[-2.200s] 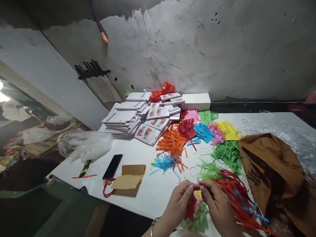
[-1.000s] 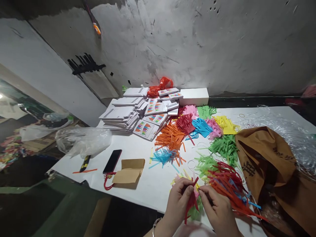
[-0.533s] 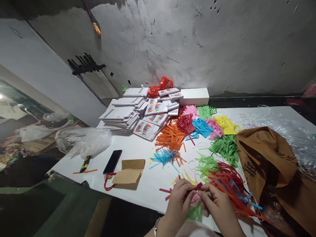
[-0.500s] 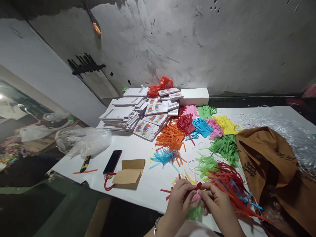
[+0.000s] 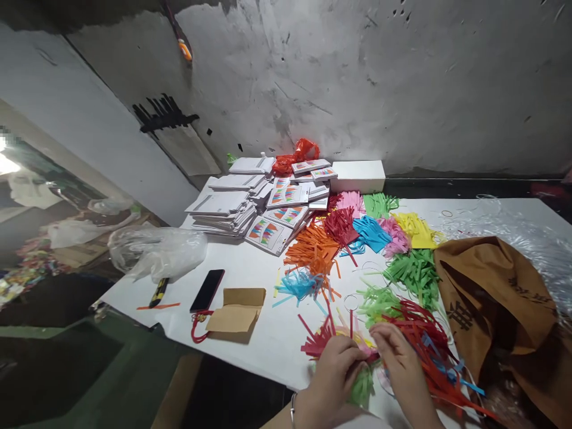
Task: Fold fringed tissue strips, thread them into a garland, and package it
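Note:
At the table's near edge, my left hand [image 5: 340,372] pinches a dark red paper tassel [image 5: 318,339], whose strips fan out to the left and upward. My right hand [image 5: 398,356] is just to the right, its thumb and fingertips pressed together by the tassel's right end; whatever they hold is too small to make out. Light green strips [image 5: 361,387] hang under my left hand. Pink and yellow strips show between the hands. Beside my right hand lie long red strips [image 5: 435,369] and a light green bunch [image 5: 378,302].
Farther back are coloured tassel bundles [image 5: 375,232], printed packets [image 5: 268,232], stacked white envelopes [image 5: 223,202] and a white box [image 5: 358,176]. To the left are a phone [image 5: 207,291], brown paper [image 5: 235,316], a cutter [image 5: 158,292] and a plastic bag [image 5: 156,247]. Brown cloth [image 5: 496,292] lies right.
The red strips now spread out left of my left hand. My right hand has moved slightly right and up, away from my left. The view has shifted a little.

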{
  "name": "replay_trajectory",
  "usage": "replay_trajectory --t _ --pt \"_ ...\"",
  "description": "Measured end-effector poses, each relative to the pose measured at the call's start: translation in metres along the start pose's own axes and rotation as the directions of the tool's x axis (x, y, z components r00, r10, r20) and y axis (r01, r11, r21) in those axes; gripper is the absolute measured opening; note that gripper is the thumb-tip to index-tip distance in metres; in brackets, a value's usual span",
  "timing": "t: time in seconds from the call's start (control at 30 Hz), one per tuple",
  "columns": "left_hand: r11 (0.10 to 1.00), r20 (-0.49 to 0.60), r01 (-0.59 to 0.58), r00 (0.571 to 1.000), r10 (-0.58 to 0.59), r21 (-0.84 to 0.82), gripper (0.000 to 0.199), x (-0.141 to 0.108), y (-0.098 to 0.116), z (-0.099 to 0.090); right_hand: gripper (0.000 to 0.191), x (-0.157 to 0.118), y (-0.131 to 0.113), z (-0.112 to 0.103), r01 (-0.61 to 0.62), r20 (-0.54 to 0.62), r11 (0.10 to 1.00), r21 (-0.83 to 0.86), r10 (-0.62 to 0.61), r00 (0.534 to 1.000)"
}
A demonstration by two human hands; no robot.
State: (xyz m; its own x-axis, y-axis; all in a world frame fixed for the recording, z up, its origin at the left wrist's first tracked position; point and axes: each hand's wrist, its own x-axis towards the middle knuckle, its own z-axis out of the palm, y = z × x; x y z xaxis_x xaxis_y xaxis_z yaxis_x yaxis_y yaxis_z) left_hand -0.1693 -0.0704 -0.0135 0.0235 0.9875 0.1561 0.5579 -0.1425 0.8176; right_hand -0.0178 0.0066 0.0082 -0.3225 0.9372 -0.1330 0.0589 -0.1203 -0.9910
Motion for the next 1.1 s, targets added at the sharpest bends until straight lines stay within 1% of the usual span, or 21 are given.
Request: replay_trajectory --t 0.07,0.13,0.17,0.2,0.23,0.27,0.33,0.37,0.4,0.47,0.5,0.53,0.6,0.7,0.73,0.8,0.87,0.93,1.0,1.03,1.1 --pt "1.000 0.082 0.019 0.996 -0.018 -0.004 0.018 -0.002 -0.014 0.014 0.029 0.003 0.001 -0.005 -0.021 -0.131 0.988 0.156 0.042 0.990" --pt "0.999 0.174 0.041 0.984 -0.038 -0.014 0.011 0.001 -0.030 0.022 0.027 0.005 0.001 -0.010 -0.018 -0.209 0.953 0.301 0.084 0.974" --pt "0.996 0.181 0.084 0.980 -0.081 -0.008 0.010 0.007 -0.039 0.022 0.028 0.006 0.001 -0.013 -0.015 -0.232 0.942 0.335 0.098 0.968" --pt "0.989 0.152 0.146 0.977 -0.146 0.008 0.010 0.015 -0.048 0.018 0.030 0.006 0.001 -0.016 -0.024 -0.247 0.939 0.342 0.115 0.962" --pt "0.974 0.084 0.224 0.971 -0.226 0.031 0.012 0.025 -0.058 0.011 0.032 0.006 0.003 -0.018 -0.050 -0.249 0.943 0.328 0.138 0.959" --pt "0.948 -0.016 0.313 0.950 -0.313 0.055 0.015 0.038 -0.069 0.001 0.036 0.006 0.005 -0.020 -0.084 -0.240 0.948 0.306 0.162 0.957" --pt "0.896 -0.185 0.437 0.889 -0.418 0.074 0.025 0.064 -0.091 -0.025 0.041 0.004 0.012 -0.021 -0.147 -0.202 0.953 0.265 0.204 0.958" --pt "0.870 -0.235 0.488 0.856 -0.461 0.073 0.024 0.077 -0.102 -0.039 0.042 0.003 0.016 -0.020 -0.172 -0.176 0.952 0.253 0.220 0.959" --pt "0.842 -0.262 0.536 0.823 -0.504 0.066 0.020 0.088 -0.113 -0.052 0.043 0.001 0.020 -0.019 -0.193 -0.152 0.951 0.244 0.234 0.960" --pt "0.793 -0.266 0.608 0.771 -0.578 0.036 0.009 0.103 -0.128 -0.074 0.044 -0.004 0.026 -0.015 -0.231 -0.103 0.948 0.221 0.258 0.961" --pt "0.776 -0.252 0.630 0.753 -0.607 0.014 0.003 0.106 -0.132 -0.082 0.045 -0.005 0.028 -0.013 -0.240 -0.092 0.949 0.204 0.262 0.961" --pt "0.765 -0.232 0.644 0.742 -0.629 -0.013 0.004 0.106 -0.133 -0.088 0.045 -0.007 0.030 -0.011 -0.240 -0.086 0.953 0.184 0.259 0.962" --pt "0.756 -0.176 0.648 0.737 -0.652 -0.089 0.016 0.099 -0.127 -0.095 0.044 -0.008 0.030 -0.007 -0.231 -0.058 0.964 0.130 0.240 0.969" --pt "0.746 -0.034 0.616 0.765 -0.643 -0.253 0.025 0.076 -0.103 -0.098 0.042 -0.006 0.026 -0.002 -0.183 -0.017 0.983 0.032 0.184 0.983" --pt "0.735 0.016 0.601 0.777 -0.629 -0.313 0.028 0.067 -0.092 -0.097 0.042 -0.004 0.023 0.000 -0.146 -0.005 0.989 -0.002 0.146 0.989" --pt "0.708 0.095 0.578 0.797 -0.596 -0.407 0.035 0.050 -0.069 -0.092 0.039 -0.002 0.013 0.006 -0.020 0.008 0.999 -0.050 0.021 1.000" --pt "0.659 0.160 0.558 0.811 -0.563 -0.505 0.040 0.036 -0.044 -0.084 0.033 -0.001 -0.002 0.012 0.106 0.064 0.991 -0.077 -0.101 0.993" --pt "0.557 0.241 0.525 0.829 -0.504 -0.644 0.041 0.027 -0.020 -0.073 0.029 -0.002 -0.017 0.019 0.179 0.116 0.981 -0.073 -0.170 0.979" --pt "0.409 0.311 0.491 0.847 -0.431 -0.770 0.039 0.020 -0.002 -0.060 0.027 -0.003 -0.028 0.025 0.207 0.169 0.977 -0.042 -0.198 0.966" --pt "0.334 0.339 0.485 0.847 -0.409 -0.808 0.037 0.017 0.005 -0.053 0.027 -0.002 -0.031 0.027 0.207 0.177 0.978 -0.021 -0.200 0.964" --pt "0.208 0.410 0.515 0.823 -0.394 -0.832 0.032 0.011 0.011 -0.038 0.028 0.002 -0.029 0.028 0.178 0.136 0.984 0.004 -0.177 0.975"
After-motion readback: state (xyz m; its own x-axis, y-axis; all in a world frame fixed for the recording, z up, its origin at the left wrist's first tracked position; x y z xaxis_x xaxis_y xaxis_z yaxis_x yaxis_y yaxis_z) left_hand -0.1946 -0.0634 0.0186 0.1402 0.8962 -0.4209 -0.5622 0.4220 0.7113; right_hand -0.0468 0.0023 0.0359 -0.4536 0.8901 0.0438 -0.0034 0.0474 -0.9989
